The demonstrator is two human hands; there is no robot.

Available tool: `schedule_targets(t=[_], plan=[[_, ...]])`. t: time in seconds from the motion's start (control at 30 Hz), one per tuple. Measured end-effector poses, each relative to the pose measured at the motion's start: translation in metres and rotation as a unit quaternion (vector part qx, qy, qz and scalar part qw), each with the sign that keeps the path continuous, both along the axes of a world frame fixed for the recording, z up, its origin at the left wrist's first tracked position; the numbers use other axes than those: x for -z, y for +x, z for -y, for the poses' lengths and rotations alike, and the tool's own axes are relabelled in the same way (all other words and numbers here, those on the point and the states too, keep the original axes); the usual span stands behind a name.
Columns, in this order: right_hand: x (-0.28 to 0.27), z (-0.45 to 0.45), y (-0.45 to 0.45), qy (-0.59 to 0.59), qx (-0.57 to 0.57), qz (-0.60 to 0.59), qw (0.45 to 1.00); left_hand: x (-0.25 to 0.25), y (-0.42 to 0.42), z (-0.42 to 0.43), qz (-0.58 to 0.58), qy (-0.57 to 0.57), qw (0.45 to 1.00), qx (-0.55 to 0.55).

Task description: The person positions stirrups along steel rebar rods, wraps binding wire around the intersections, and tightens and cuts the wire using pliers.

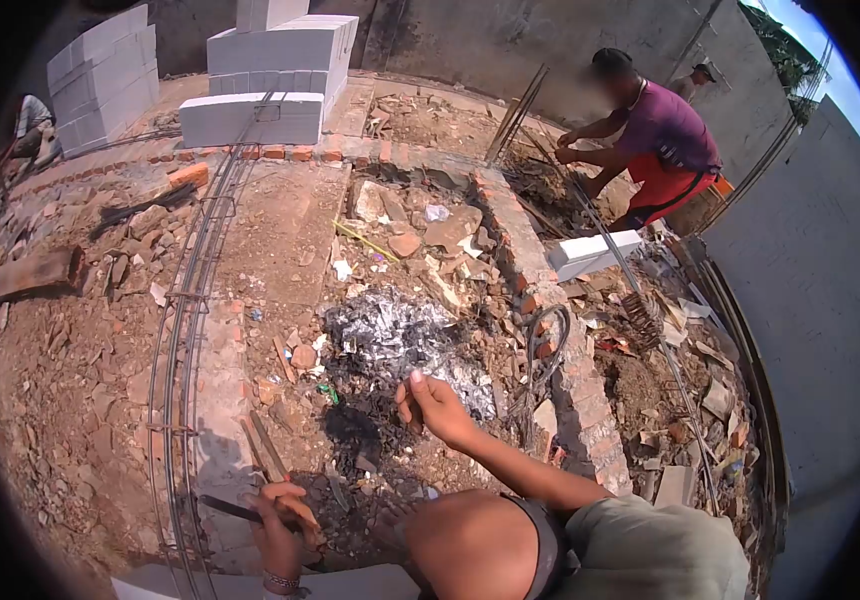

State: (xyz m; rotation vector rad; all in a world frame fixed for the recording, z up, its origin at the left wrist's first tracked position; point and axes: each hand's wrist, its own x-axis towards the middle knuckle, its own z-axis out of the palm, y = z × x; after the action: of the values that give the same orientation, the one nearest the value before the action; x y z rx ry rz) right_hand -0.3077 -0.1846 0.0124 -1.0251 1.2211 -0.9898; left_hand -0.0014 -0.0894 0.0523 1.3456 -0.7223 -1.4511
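Note:
My left hand [285, 520] is low in the view with its fingers curled round a dark-handled tool [230, 508]. The tool's working end is hidden. Just beyond that hand, two thin brown bars [264, 450] lie close together at a slant; I cannot tell whether they belong to the tool. My right hand [435, 408] is raised over the grey ash heap [400, 335], its fingers curled in and its thumb up. Whatever its fingers may hold is too small or hidden. A long rebar cage [185, 330] with stirrups runs along the ground left of my left hand.
White blocks [270, 70] are stacked at the back. A low brick wall [530, 250] crosses rubble on the right, with a coil of wire [548, 345] beside it. A person in a purple shirt [665, 125] bends over a long bar [640, 300]. Another person [32, 130] is far left.

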Motion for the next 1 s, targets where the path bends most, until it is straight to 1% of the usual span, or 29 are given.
schedule_targets(t=[0.03, 0.07, 0.13, 0.17, 0.2, 0.23, 0.27, 0.3, 0.37, 0.43, 0.47, 0.57, 0.63, 0.67, 0.77, 0.8, 0.83, 0.87, 0.97, 1.0], plan=[[0.001, -0.001, -0.005, -0.003, 0.028, -0.001, 1.0, 0.015, 0.0, 0.003, 0.01, -0.011, 1.0, 0.001], [-0.001, -0.001, -0.009, 0.009, 0.049, 0.009, 0.999, 0.028, 0.001, 0.006, 0.01, 0.064, 0.997, -0.04], [0.001, -0.007, -0.015, 0.007, 0.073, 0.009, 0.997, 0.035, 0.0, 0.02, 0.038, 0.055, 0.998, -0.003], [0.012, -0.011, -0.022, -0.002, 0.068, 0.036, 0.997, 0.037, 0.0, 0.021, 0.063, 0.065, 0.996, 0.01], [0.007, -0.015, -0.021, 0.023, 0.074, 0.049, 0.996, 0.051, 0.001, 0.021, 0.122, 0.057, 0.991, 0.021], [0.013, -0.019, -0.023, 0.018, 0.075, 0.032, 0.996, 0.064, 0.002, 0.02, 0.182, 0.05, 0.982, 0.031], [0.007, -0.023, -0.019, 0.019, 0.077, 0.007, 0.997, 0.077, 0.009, 0.019, 0.261, 0.035, 0.964, 0.044], [0.009, -0.027, -0.018, 0.021, 0.07, 0.02, 0.997, 0.087, 0.015, 0.021, 0.341, 0.023, 0.938, 0.052], [0.016, -0.033, -0.018, 0.044, 0.065, -0.001, 0.997, 0.096, 0.014, 0.033, 0.453, -0.009, 0.887, 0.087], [0.026, -0.04, -0.022, 0.056, 0.065, 0.003, 0.996, 0.107, 0.03, 0.047, 0.467, -0.005, 0.88, 0.091], [0.022, -0.044, -0.021, 0.044, 0.052, -0.006, 0.998, 0.113, 0.039, 0.055, 0.473, -0.015, 0.875, 0.103], [0.014, -0.051, -0.012, 0.025, 0.029, -0.053, 0.998, 0.125, 0.063, 0.064, 0.544, 0.006, 0.828, 0.137], [0.022, -0.05, -0.012, 0.032, 0.007, -0.02, 0.999, 0.123, 0.06, 0.058, 0.619, 0.049, 0.769, 0.153], [0.022, -0.05, -0.011, 0.029, 0.013, -0.024, 0.999, 0.12, 0.055, 0.05, 0.678, 0.091, 0.717, 0.137], [0.012, -0.049, -0.007, 0.011, 0.01, -0.007, 1.0, 0.129, 0.058, 0.034, 0.804, 0.079, 0.571, 0.145], [0.007, -0.049, -0.006, 0.013, 0.012, 0.005, 1.0, 0.108, 0.051, 0.034, 0.764, 0.074, 0.612, 0.191], [0.006, -0.05, -0.005, 0.017, 0.013, 0.017, 1.0, 0.071, 0.037, 0.035, 0.718, 0.07, 0.651, 0.236], [0.008, -0.051, -0.003, 0.027, 0.012, 0.05, 0.998, 0.049, 0.025, 0.03, 0.668, 0.067, 0.687, 0.279], [0.013, -0.049, 0.0, 0.055, 0.008, 0.14, 0.989, 0.044, -0.008, 0.011, 0.677, -0.083, 0.691, 0.238], [0.012, -0.048, 0.001, 0.069, 0.0, 0.167, 0.983, 0.035, -0.02, 0.005, 0.566, -0.078, 0.772, 0.278]])
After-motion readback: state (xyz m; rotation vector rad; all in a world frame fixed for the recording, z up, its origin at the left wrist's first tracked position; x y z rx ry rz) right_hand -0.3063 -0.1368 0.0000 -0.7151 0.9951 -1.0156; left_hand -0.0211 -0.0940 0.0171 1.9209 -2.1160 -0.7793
